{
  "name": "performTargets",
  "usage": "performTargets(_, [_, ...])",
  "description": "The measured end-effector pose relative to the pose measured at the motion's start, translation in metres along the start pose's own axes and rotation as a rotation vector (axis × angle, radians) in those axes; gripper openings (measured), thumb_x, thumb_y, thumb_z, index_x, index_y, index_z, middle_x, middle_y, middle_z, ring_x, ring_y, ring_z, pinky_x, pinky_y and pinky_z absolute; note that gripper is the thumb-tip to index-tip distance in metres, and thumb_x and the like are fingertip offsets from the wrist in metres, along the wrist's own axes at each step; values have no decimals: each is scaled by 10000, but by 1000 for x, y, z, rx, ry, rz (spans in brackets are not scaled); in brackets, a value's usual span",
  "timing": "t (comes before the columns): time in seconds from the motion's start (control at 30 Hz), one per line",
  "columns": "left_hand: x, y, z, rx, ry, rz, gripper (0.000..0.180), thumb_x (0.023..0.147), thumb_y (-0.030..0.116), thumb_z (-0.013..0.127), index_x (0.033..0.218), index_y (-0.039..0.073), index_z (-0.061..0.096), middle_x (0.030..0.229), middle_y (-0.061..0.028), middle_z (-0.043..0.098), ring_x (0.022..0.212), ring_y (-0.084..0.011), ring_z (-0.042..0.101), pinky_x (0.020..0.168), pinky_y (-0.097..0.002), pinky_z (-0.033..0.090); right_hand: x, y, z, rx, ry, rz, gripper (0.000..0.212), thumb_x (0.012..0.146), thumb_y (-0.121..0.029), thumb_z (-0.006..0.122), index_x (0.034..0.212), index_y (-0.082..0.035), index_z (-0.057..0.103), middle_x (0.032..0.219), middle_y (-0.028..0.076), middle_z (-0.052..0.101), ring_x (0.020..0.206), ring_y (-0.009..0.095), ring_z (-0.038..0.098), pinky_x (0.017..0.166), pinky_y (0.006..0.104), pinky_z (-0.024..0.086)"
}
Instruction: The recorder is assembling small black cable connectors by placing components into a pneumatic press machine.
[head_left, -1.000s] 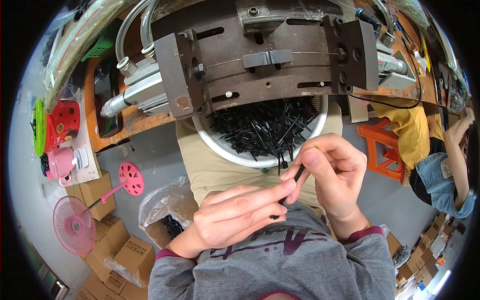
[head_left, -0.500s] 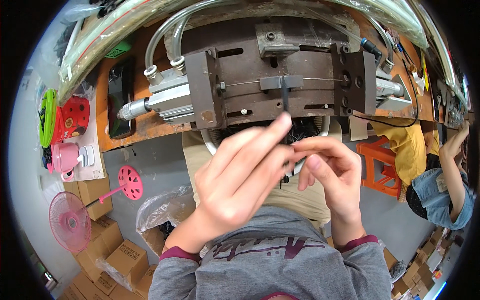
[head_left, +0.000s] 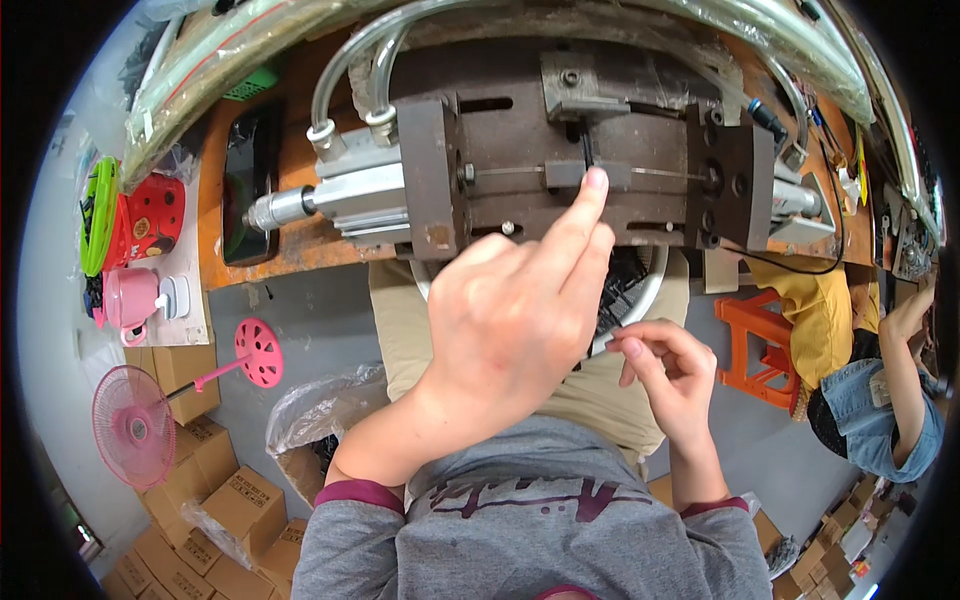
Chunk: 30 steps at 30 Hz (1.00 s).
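My left hand (head_left: 515,295) reaches over the front of a brown metal fixture (head_left: 505,205), its index finger stretched out. The fingertip touches or covers the near end of a thin black strip (head_left: 588,143). This strip lies across a small dark grey block (head_left: 562,176), which sits on a thin rod; its far end reaches toward a metal bracket (head_left: 585,105). My left thumb is hidden. Lower and to the right, my right hand (head_left: 675,370) is closed in a pinch; a small dark bit shows at the fingertips, too small to name.
Air cylinders (head_left: 360,190) with clear hoses flank the fixture. Below it, a white-rimmed container (head_left: 655,285) of black pieces sits at my lap. A phone (head_left: 250,180) lies on the bench at left. An orange stool (head_left: 750,345) and another person's arm (head_left: 905,350) are at right.
My left hand has moved forward, away from my right hand and up to the block. The black strip now extends farther back, toward the bracket. My right hand has dropped slightly, its fingers closer together.
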<state>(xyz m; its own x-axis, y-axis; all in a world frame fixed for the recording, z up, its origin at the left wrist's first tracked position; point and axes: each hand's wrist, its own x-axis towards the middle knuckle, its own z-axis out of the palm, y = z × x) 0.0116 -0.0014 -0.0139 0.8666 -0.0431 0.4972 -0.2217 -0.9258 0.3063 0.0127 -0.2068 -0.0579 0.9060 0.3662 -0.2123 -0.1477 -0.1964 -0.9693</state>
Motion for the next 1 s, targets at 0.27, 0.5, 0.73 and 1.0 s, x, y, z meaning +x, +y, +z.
performTargets(0.27, [-14, -12, 7, -412, 138, -30, 262, 711, 72, 813, 959, 46, 734, 1145, -115, 705, 576, -79, 580, 482, -209, 433, -9, 84, -17, -817, 3, -386, 852, 612, -107, 821, 1398, -81, 492, 1476, 180, 427, 1264, 369, 471, 1033, 440, 383])
performTargets(0.5, [-126, -58, 49, -479, 177, -543, 143, 903, 10, 668, 766, -8, 630, 798, -49, 626, 664, -82, 522, 548, -210, 380, 1, 126, 14, -843, 33, -268, 1109, 607, -163, 848, 1541, -90, 254, 1563, 289, 204, 1390, 458, 316, 1086, 498, 316])
performTargets(0.73, [-206, -168, 157, -207, 207, -639, 535, 907, 175, 652, 1403, 46, 498, 1171, -217, 669, 1016, -344, 674, 840, -402, 522, 64, 146, 61, -729, 207, -402, 1160, 567, -242, 896, 1517, -59, 257, 1502, 318, 264, 1357, 489, 339, 1095, 538, 307])
performTargets(1.0, [-176, -139, 112, -129, -321, -943, 687, 853, 237, 660, 1450, -13, 429, 1002, -278, 685, 954, -396, 680, 852, -391, 523, 116, 158, 90, -1049, 255, -270, 1039, 571, -400, 871, 1400, -4, 385, 1355, 314, 419, 1305, 499, 390, 1110, 534, 317])
